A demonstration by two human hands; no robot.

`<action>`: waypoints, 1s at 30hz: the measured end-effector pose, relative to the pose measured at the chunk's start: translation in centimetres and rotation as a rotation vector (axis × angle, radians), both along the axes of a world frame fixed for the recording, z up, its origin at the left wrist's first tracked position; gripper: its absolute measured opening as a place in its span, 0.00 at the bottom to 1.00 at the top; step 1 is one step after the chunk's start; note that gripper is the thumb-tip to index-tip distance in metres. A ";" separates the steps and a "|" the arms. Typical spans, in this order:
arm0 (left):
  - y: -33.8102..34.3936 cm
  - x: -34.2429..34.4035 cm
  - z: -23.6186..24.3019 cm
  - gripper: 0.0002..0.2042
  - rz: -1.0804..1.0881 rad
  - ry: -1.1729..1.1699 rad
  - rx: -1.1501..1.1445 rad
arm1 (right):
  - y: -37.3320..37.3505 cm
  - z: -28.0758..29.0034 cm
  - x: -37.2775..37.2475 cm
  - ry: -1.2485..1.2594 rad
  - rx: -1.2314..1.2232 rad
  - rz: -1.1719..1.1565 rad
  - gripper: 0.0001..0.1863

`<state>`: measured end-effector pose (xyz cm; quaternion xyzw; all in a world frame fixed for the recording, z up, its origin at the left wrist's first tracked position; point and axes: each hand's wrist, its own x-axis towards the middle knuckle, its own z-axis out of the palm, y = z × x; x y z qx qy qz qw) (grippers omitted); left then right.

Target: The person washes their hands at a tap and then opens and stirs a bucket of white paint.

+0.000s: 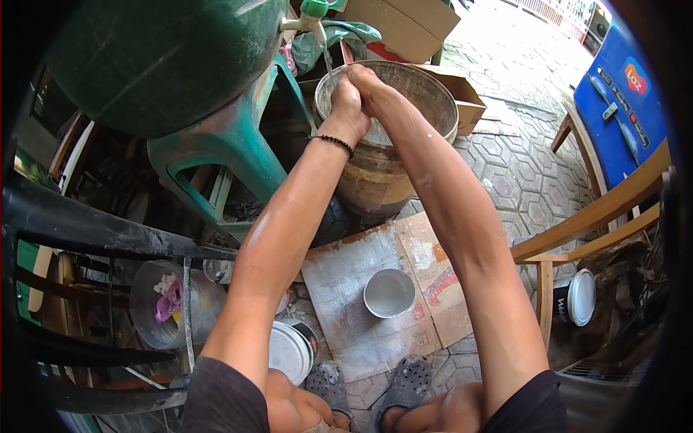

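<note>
Left hand [348, 107] and right hand [365, 81] met below the tap [312, 24], over the drum [382, 177]; their grip I couldn't tell.

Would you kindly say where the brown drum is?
The brown drum stands upper-middle in the head view, right of the green stool and below the tap.

Sleeves: short, dark grey-black cloth; left sleeve [224, 395] at lower left of frame, right sleeve [527, 404] at lower right. Left wrist [348, 131], upper centre: bracelet [337, 143] of small round black beads. Left forearm [283, 209]: whitish smear. Right forearm [440, 166]: pale specks. Footwear, bottom centre: grey clogs [328, 382], rounded toes, holed uppers, whitish spots.
</note>
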<state>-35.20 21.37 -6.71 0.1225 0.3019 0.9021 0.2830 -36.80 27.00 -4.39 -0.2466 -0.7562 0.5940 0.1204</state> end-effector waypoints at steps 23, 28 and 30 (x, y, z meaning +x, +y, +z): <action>-0.5 -0.8 2.1 0.15 0.037 0.145 -0.255 | -1.3 2.8 5.1 0.242 -0.707 0.241 0.32; -6.2 -5.8 -0.6 0.17 0.079 0.259 -0.418 | -8.1 2.0 7.1 0.226 -0.387 0.221 0.29; -2.7 -1.4 1.9 0.14 0.023 0.108 -0.257 | -3.3 2.0 6.6 0.235 -0.559 0.378 0.43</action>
